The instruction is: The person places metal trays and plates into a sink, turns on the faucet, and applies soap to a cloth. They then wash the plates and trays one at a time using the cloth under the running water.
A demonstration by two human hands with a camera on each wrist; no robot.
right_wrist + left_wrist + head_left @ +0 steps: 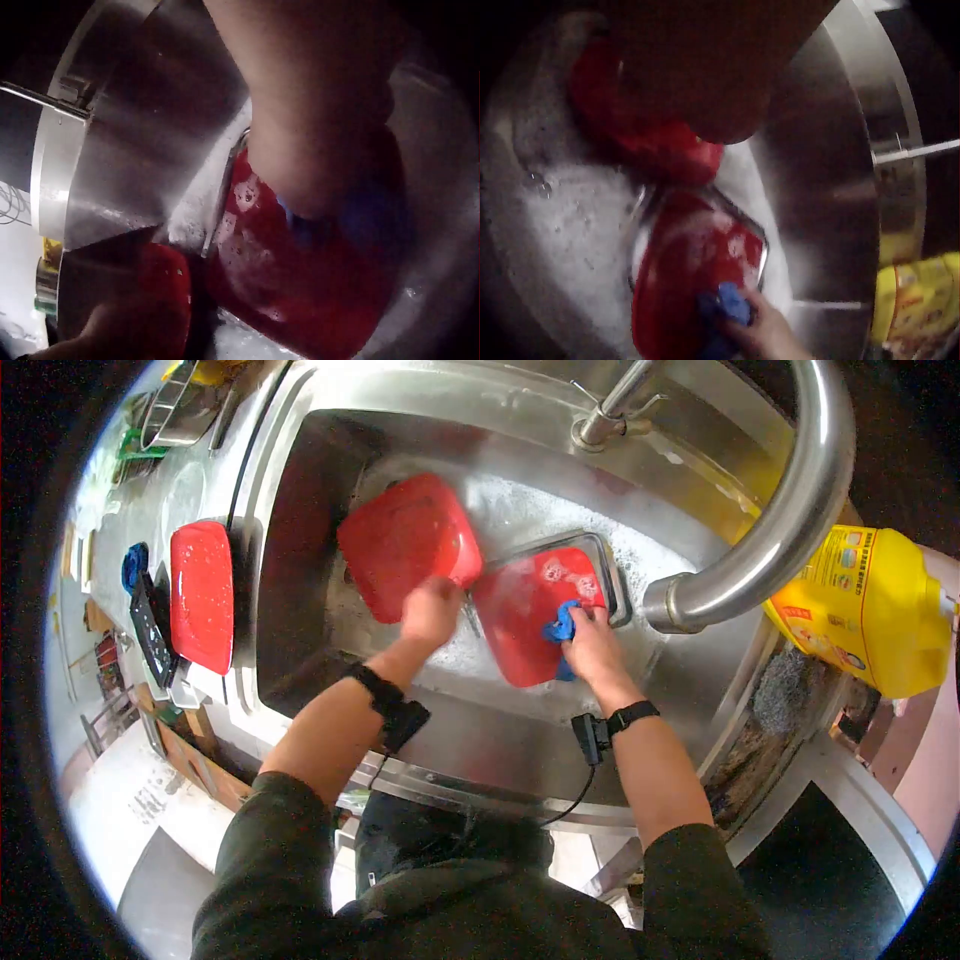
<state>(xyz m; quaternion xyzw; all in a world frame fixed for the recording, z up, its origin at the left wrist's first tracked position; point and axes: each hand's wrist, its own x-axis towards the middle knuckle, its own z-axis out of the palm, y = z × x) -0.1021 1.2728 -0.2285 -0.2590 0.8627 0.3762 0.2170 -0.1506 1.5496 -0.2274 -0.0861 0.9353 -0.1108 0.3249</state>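
Note:
In the head view my left hand (pixel 432 612) grips the near right edge of a red tray (pixel 405 540), raised on the left side of the steel sink. A second red tray (pixel 510 615) with suds on it lies to the right, over a clear-rimmed container (pixel 612 575). My right hand (pixel 595 648) pinches a blue cloth (pixel 562 624) against that second tray. The left wrist view shows the blue cloth (pixel 733 303) in the fingers of my right hand (pixel 769 330). The right wrist view has the cloth partly hidden behind my right hand (pixel 300 172).
Foamy water (pixel 500 505) covers the sink floor. A curved faucet (pixel 800 510) reaches over the right side, with a yellow bottle (pixel 875 610) and a grey scouring pad (pixel 782 690) beyond it. Another red tray (pixel 202 598) stands on the left counter beside a black item (pixel 150 625).

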